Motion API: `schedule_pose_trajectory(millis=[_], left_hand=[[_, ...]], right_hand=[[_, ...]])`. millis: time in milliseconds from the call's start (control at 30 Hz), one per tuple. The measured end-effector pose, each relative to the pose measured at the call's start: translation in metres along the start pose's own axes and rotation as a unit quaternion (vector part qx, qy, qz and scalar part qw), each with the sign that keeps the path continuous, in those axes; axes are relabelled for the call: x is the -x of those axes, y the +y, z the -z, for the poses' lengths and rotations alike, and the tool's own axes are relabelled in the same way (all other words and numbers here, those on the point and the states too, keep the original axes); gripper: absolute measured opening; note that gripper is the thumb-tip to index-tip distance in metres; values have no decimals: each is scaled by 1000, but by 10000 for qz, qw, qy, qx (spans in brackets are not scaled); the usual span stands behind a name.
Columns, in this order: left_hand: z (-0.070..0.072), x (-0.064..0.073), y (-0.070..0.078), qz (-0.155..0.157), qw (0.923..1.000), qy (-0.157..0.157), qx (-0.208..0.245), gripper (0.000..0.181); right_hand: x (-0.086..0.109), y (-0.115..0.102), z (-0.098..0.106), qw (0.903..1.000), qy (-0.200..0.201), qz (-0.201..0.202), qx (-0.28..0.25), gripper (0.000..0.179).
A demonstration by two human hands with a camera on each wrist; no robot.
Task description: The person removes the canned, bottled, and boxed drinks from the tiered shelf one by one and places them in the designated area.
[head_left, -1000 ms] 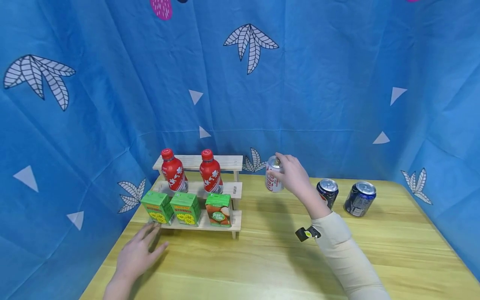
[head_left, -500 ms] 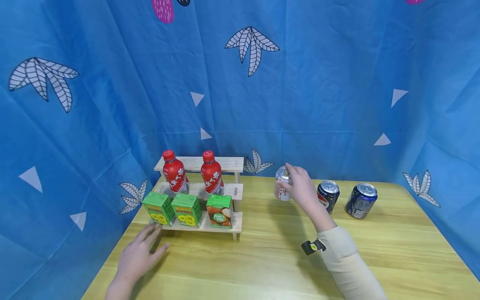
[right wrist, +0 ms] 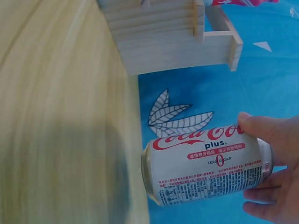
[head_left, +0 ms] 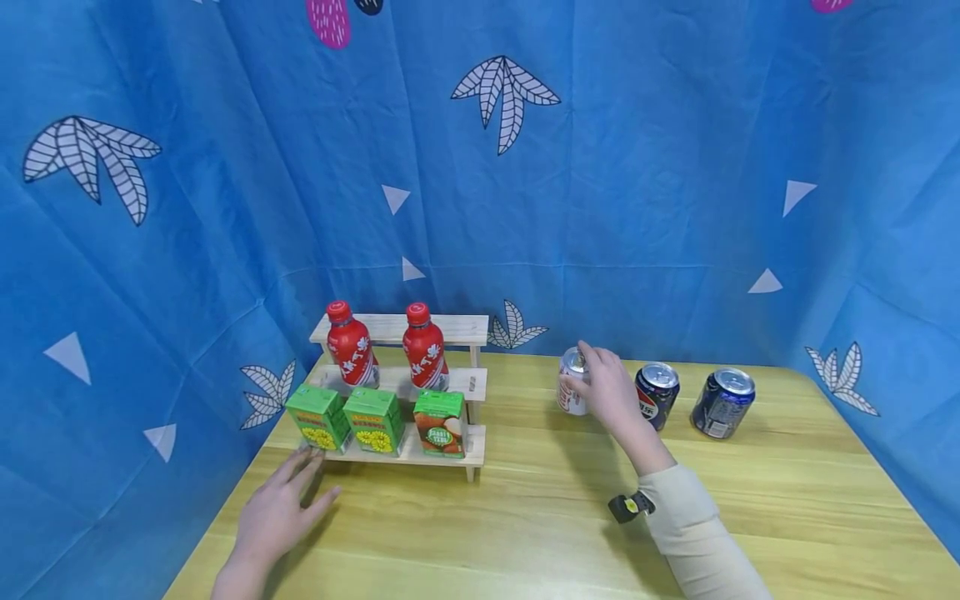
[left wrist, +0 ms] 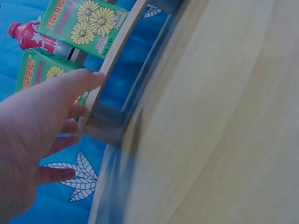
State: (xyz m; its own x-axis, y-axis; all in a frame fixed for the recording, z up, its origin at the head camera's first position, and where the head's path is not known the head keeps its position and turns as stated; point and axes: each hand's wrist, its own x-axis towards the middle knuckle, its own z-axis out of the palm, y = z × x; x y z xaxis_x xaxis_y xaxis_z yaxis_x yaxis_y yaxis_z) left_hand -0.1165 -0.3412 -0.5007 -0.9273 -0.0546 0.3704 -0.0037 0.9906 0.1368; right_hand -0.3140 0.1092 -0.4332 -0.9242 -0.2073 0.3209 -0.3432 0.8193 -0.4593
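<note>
left hand [head_left: 273,512] flat, right hand [head_left: 611,392] gripping

Bare table [head_left: 525,517] lies open between wooden rack [head_left: 405,392] and dark cans [head_left: 657,392].

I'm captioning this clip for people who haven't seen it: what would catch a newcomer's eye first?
First, the right hand gripping a white cola can near the table's back edge, beside two dark blue cans on its right. Next, the stepped wooden rack at the left, holding two red bottles above three green drink cartons. The left hand rests flat on the table, its fingers touching the rack's bottom shelf.
</note>
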Motion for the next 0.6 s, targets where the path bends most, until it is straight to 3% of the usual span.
schedule_pose_trajectory(millis=[167, 600], left_hand=[[0, 0, 0, -42, 9999, 103, 49, 65], [1, 0, 1, 60, 10000, -56, 46, 66]], right_hand=[[2, 7, -5, 10000, 52, 18, 16, 72], [1, 15, -15, 9998, 145, 89, 56, 70]])
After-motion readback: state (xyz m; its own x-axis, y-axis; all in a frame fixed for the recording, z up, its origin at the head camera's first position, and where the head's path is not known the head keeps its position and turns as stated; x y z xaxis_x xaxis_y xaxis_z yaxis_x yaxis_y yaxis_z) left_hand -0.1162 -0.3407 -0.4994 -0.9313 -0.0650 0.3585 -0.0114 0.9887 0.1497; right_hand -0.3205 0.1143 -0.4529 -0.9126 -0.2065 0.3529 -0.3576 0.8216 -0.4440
